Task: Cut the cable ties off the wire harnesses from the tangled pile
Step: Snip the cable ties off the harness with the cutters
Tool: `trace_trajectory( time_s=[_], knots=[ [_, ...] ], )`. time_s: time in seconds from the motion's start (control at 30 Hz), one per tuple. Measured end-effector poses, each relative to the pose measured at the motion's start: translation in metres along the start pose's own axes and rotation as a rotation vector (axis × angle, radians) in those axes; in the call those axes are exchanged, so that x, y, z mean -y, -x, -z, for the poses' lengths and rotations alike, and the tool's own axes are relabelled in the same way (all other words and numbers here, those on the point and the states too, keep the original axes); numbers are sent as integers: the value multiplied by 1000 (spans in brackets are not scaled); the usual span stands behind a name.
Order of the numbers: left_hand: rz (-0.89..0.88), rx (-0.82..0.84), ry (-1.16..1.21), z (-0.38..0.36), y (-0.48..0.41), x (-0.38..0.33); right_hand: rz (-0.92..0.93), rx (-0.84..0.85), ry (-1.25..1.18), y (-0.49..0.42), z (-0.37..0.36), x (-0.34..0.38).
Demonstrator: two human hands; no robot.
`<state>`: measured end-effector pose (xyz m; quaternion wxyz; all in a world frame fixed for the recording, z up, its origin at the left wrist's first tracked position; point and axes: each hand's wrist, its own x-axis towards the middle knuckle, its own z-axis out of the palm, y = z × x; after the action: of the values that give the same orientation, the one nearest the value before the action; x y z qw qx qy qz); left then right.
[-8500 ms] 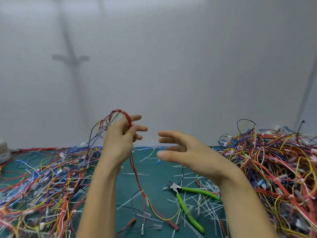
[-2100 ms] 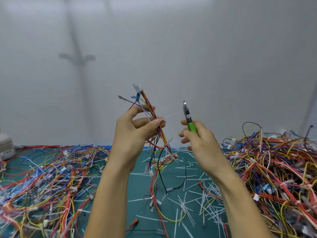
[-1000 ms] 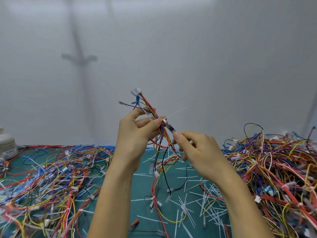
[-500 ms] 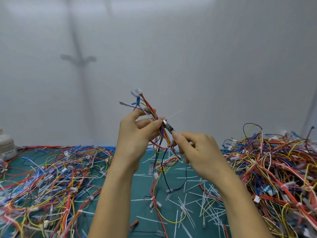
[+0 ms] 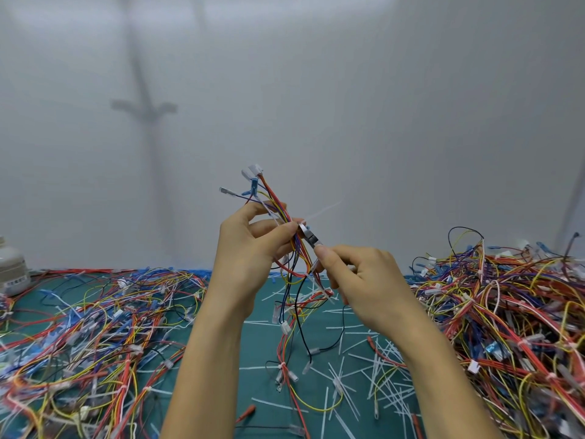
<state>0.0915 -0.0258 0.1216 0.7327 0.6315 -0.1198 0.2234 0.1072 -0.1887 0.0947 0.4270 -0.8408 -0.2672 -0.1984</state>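
My left hand (image 5: 250,248) is raised in front of me, thumb and fingers pinched round a wire harness (image 5: 286,213). Its red, yellow, blue and orange leads fan up toward twelve o'clock and end in white and blue connectors. The rest of it hangs down toward six o'clock until its loose ends trail on the green surface (image 5: 262,346).

My right hand (image 5: 364,280) is just at three o'clock of the left, curled tight round a pair of cutters (image 5: 309,236). Only the metal head shows past my index fingertip; the handles are hidden in my fist. The head lies against the bundle, right beside my left thumb tip. I cannot tell whether the blades are closed. A thin white cable tie (image 5: 323,210) sticks out of the bundle at that spot, its tail pointing toward two o'clock.

The tangled pile (image 5: 506,312) heaps up on the surface at three o'clock of my hands. A flatter spread of loose wires (image 5: 95,327) lies at nine o'clock. Between them, around six o'clock, white cut ties (image 5: 342,384) are scattered over the surface. A white container (image 5: 11,267) stands at the far nine o'clock edge, against the grey wall (image 5: 380,122).
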Motion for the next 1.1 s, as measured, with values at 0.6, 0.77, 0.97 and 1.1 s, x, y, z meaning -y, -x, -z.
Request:
trace_trajectory(
  time_s=[0.6, 0.77, 0.97, 1.1],
  knots=[
    [38, -17, -19, -1, 1, -3, -189, -99, -566, -3, 8, 5],
    [98, 10, -26, 2, 0, -7, -156, -122, -488, -2, 9, 5],
    [104, 156, -85, 3, 3, -11, -100, -125, -486, -4, 0, 15],
    [100, 172, -152, 1, 4, -10, -72, -156, -484, -5, -5, 19]
  ],
)
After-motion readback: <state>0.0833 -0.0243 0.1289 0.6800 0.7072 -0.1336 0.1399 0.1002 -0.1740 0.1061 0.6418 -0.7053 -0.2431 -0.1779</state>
